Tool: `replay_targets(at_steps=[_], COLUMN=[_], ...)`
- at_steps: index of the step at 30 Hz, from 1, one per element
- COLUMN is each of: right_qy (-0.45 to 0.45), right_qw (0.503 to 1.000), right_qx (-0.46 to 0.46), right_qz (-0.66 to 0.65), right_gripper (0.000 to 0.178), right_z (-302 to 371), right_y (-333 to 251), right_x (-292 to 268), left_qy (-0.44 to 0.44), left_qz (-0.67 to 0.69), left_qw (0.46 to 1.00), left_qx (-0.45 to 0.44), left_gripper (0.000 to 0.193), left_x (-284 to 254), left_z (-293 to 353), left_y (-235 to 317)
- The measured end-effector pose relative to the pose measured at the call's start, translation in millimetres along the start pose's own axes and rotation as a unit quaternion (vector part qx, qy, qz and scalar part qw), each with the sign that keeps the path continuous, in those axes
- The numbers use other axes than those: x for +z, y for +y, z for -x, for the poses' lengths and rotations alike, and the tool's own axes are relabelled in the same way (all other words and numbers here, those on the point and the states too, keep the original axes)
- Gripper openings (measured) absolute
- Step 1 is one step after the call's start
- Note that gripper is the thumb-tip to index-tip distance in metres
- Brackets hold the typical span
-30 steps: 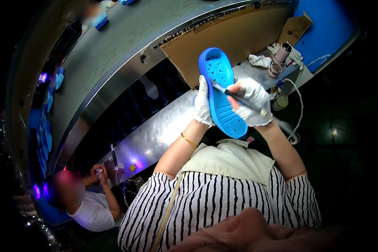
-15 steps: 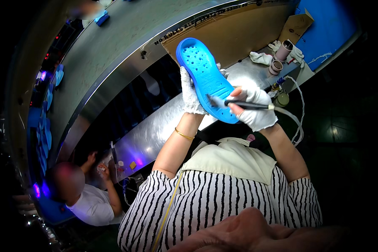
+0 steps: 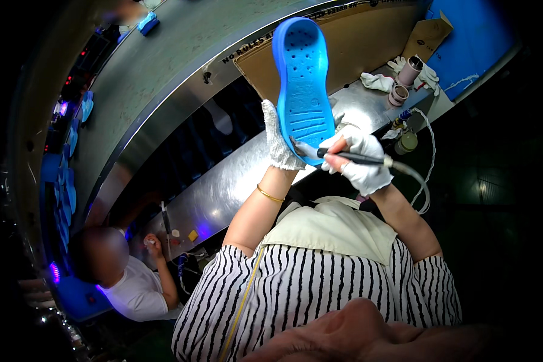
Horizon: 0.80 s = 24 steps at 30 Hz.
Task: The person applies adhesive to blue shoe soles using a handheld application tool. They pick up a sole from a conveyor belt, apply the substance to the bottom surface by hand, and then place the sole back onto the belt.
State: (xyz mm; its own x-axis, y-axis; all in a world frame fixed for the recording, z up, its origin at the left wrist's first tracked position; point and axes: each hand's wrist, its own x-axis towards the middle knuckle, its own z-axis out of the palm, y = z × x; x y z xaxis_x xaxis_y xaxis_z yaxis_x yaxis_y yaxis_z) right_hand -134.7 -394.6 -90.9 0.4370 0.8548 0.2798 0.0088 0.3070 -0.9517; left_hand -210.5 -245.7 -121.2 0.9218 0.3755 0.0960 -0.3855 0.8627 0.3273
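Observation:
My left hand (image 3: 279, 143), in a white knit glove, grips a bright blue shoe sole (image 3: 306, 90) near its lower end and holds it up in front of me. The sole's inner face, with small holes in the far part and ridges lower down, is turned toward me. Closed round the black handle of a brush (image 3: 353, 157) is my right hand (image 3: 363, 172), gloved in white with bare fingertips. The brush's pale bristles touch the sole's near end, by its left rim. A pale hose (image 3: 416, 178) runs from the handle's back end.
Below the sole stretches a metal bench (image 3: 223, 181); a cardboard box (image 3: 344, 45) stands behind it. Cups (image 3: 409, 71) and white gloves (image 3: 377, 82) lie at the right. A curved conveyor belt (image 3: 163, 66) carries blue pieces. Another person (image 3: 142, 289) works at the lower left.
The sole has moved up and turned more upright in my left hand. The brush tip has shifted down to the sole's near end. The other person's arm has moved.

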Motion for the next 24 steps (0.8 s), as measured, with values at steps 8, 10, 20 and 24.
replay_targets(at_steps=[8, 10, 20, 24], right_qy=[-0.001, -0.03, -0.109, -0.076], right_qw=[0.992, 1.0, 0.986, 0.996], right_qx=[-0.071, -0.009, -0.032, 0.022], right_qz=[0.107, -0.002, 0.12, 0.05], right_gripper=[0.012, 0.011, 0.012, 0.013], right_z=[1, 0, -8, -10], right_y=[-6, 0, -11, -8], right_x=[3, 0, -24, -29], left_qy=[-0.039, -0.049, -0.075, -0.066], left_qz=[-0.058, -0.059, -0.064, -0.01], left_qw=[0.996, 0.996, 0.995, 0.997], left_qx=[0.049, 0.045, -0.014, -0.038], left_gripper=[0.093, 0.093, 0.091, 0.092], left_x=[18, 17, 17, 24], left_z=[-7, -10, -15, -13], left_y=[3, 4, 13, 14])
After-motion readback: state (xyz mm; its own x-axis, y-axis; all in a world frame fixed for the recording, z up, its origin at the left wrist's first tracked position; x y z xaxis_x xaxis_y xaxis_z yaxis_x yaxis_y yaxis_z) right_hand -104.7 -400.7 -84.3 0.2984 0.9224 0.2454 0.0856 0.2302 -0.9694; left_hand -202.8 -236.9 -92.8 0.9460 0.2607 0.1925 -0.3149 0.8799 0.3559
